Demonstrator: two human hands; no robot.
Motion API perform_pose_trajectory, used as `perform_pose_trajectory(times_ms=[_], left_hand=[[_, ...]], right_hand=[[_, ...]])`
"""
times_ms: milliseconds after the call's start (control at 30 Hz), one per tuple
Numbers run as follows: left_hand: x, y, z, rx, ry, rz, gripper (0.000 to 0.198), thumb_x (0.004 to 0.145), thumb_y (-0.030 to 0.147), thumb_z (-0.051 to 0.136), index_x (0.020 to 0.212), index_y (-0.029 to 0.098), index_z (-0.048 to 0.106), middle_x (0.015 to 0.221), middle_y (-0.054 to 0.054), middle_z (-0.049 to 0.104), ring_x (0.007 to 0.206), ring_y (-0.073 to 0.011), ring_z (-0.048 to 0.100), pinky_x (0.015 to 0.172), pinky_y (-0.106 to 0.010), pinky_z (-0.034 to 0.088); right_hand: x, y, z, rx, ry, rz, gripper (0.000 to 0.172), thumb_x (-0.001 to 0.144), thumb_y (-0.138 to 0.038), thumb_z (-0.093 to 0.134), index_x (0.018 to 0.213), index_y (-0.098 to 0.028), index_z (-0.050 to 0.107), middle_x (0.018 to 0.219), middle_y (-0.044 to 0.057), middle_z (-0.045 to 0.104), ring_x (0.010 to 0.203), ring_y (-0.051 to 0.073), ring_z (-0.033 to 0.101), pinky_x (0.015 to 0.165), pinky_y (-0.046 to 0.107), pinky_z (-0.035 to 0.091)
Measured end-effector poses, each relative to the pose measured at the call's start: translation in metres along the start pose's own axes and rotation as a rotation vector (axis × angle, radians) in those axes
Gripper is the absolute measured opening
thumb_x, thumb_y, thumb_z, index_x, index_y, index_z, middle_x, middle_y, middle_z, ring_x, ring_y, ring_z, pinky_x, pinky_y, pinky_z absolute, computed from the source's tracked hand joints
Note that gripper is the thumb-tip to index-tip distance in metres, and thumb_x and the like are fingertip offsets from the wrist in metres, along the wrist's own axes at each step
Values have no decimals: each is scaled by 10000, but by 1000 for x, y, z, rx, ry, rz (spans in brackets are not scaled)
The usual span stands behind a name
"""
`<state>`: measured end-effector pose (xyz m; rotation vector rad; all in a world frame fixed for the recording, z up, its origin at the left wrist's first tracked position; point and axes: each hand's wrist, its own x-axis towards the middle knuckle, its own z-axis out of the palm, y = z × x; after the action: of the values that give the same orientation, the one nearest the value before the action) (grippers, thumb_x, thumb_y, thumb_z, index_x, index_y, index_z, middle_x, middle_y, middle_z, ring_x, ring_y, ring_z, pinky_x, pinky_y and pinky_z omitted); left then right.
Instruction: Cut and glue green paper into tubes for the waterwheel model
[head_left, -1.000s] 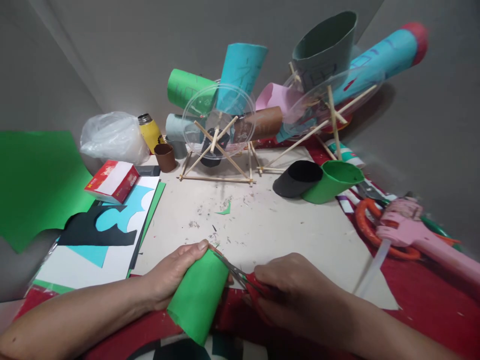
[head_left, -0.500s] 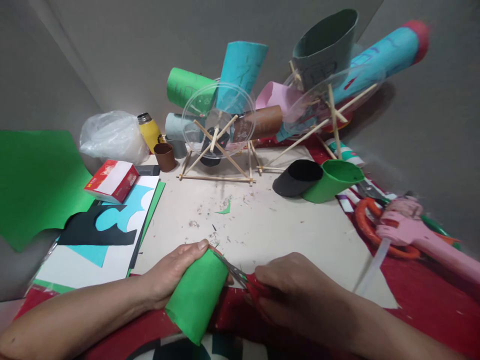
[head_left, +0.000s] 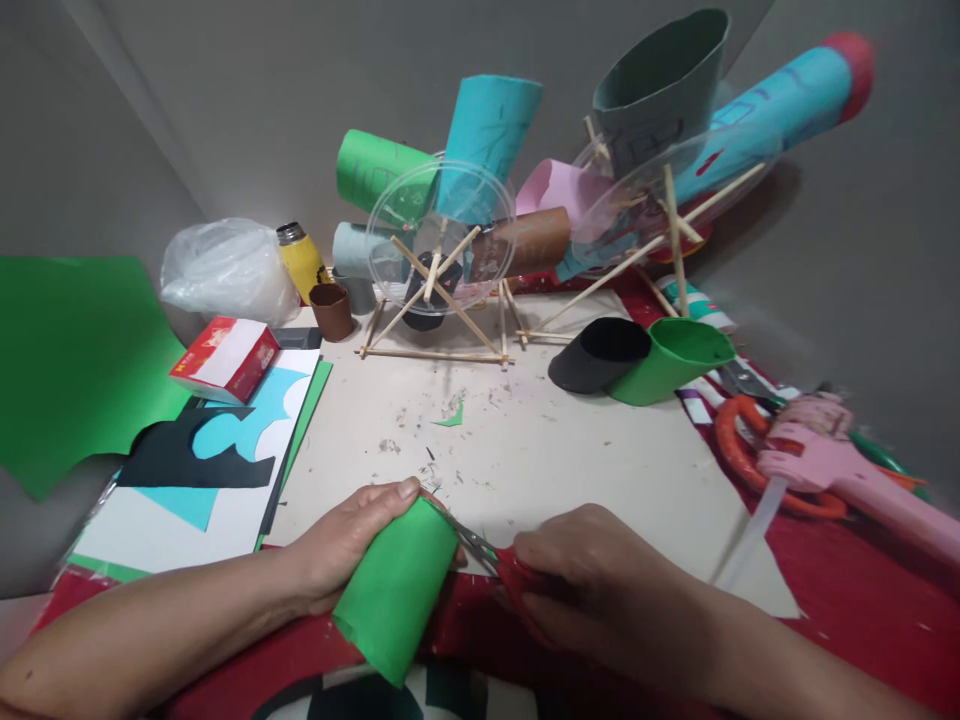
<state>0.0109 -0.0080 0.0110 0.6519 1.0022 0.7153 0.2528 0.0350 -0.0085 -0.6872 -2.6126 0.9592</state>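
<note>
A green paper tube (head_left: pixel 397 590) is tilted near the front edge of the board, with my left hand (head_left: pixel 358 535) wrapped round its upper left side. Some of my left fingers are hidden behind the tube. My right hand (head_left: pixel 592 570) grips the red handles of a pair of scissors (head_left: pixel 517 580). The scissor blades point left and lie at the tube's upper rim. Past my hands, a small green paper scrap (head_left: pixel 451 416) and dark crumbs lie on the pale board (head_left: pixel 540 460).
Wheels of clear discs, sticks and coloured paper tubes (head_left: pixel 439 235) stand at the back. Black (head_left: pixel 581 365) and green cups (head_left: pixel 652 375) sit at right, near a pink glue gun (head_left: pixel 832 460). Paper sheets (head_left: pixel 180 510) and a red box (head_left: pixel 225 355) lie at left.
The view has shifted slightly. The scissor handles look a little wider apart; my left hand keeps its grip on the green tube.
</note>
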Motion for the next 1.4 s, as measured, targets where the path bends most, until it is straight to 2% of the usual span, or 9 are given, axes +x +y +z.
perform_pose_trajectory(times_ms=[67, 300, 500, 700, 833, 933, 1167, 1267, 1400], left_hand=[[0, 0, 0, 15, -2, -1, 475, 876, 564, 618, 911, 106, 736, 831, -119, 748, 664, -164, 652, 665, -267, 523], [-1, -2, -2, 29, 14, 2, 472, 860, 565, 646, 898, 101, 727, 836, -121, 743, 701, -176, 659, 675, -271, 517], [0, -5, -3, 21, 58, 32, 451, 850, 564, 662, 820, 117, 716, 752, -81, 727, 660, -157, 643, 652, -253, 490], [0, -8, -3, -16, 56, 54, 429, 828, 548, 698, 757, 125, 682, 681, -44, 682, 591, -119, 593, 594, -223, 457], [-1, -7, -2, -33, 60, 68, 406, 842, 525, 692, 740, 132, 676, 654, -27, 670, 570, -110, 583, 578, -212, 450], [-1, -7, -2, -40, 65, 68, 394, 846, 517, 690, 761, 132, 694, 694, -42, 705, 609, -128, 625, 601, -217, 470], [-2, -4, 0, -70, 46, 27, 423, 866, 535, 652, 811, 125, 739, 720, -79, 739, 620, -160, 661, 607, -248, 502], [-2, -4, 0, -71, 35, 11, 446, 874, 543, 636, 850, 114, 754, 733, -99, 746, 627, -172, 669, 608, -257, 512], [-2, -4, 0, -77, 29, 24, 423, 857, 530, 663, 814, 117, 748, 725, -94, 747, 618, -162, 667, 613, -249, 521]], right_hand=[[1, -1, -2, 15, -11, 10, 162, 757, -110, 493, 620, -197, 493, 511, -54, 510, 474, 86, 375, 511, 260, 225], [5, -2, -12, 184, -204, 127, 144, 725, -97, 511, 628, -201, 495, 520, -80, 436, 472, 74, 345, 476, 226, 223], [3, -3, -16, 33, -168, 138, 128, 720, -109, 522, 637, -203, 493, 541, -72, 450, 501, 89, 334, 509, 246, 239], [3, -1, -17, 109, -231, 154, 155, 746, -117, 540, 636, -211, 485, 528, -84, 421, 476, 85, 328, 484, 240, 223], [1, 2, -12, -24, -158, 100, 127, 756, -111, 538, 675, -208, 529, 569, -59, 542, 509, 95, 372, 520, 262, 220], [0, 2, -10, -81, -115, 42, 151, 772, -114, 528, 652, -204, 506, 551, -54, 558, 496, 95, 365, 519, 266, 213], [3, 1, -11, -3, -135, 27, 184, 812, -101, 480, 676, -206, 545, 575, -42, 593, 503, 95, 444, 525, 248, 261], [3, 2, -11, 46, -129, 40, 195, 812, -104, 462, 651, -202, 511, 560, -44, 538, 502, 96, 414, 522, 254, 257], [2, 1, -12, 258, -204, 124, 193, 762, -68, 474, 630, -206, 447, 536, -80, 419, 486, 76, 348, 478, 221, 244]])
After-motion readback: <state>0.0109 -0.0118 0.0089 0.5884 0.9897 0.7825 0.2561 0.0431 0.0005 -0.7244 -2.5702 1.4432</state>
